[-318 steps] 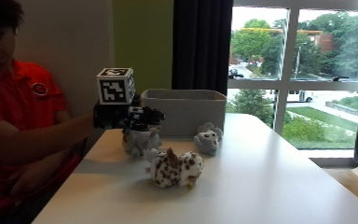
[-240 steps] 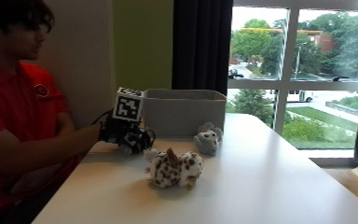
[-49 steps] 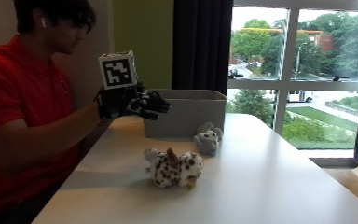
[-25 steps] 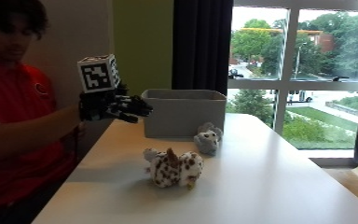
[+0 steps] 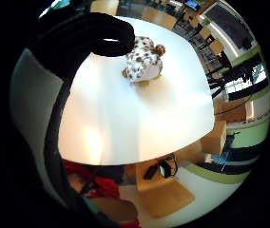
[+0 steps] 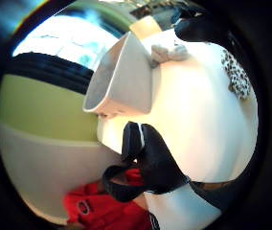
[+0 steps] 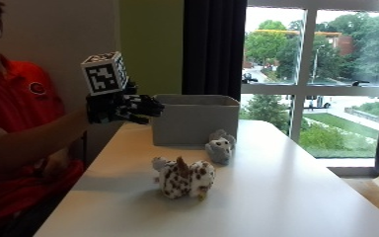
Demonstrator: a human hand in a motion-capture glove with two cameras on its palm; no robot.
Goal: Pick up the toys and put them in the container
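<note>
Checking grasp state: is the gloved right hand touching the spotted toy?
Apart. In the outside view the right hand hangs in the air left of the grey container, while the spotted toy lies on the table below.

spotted plush toy (image 7: 183, 178) and grey toy (image 7: 219, 147) lie before grey container (image 7: 196, 118).

Open air above the counter, two toys in the middle

The gloved right hand (image 7: 120, 106) hangs above the counter (image 7: 294, 197), at 9 o'clock of the grey container (image 7: 193, 118), with air between them. The spotted toy (image 7: 183, 177) sits mid-counter; the grey toy (image 7: 219, 146) stands near the container's front wall. Bare counter stretches at 3 and 6 o'clock of both.
</note>
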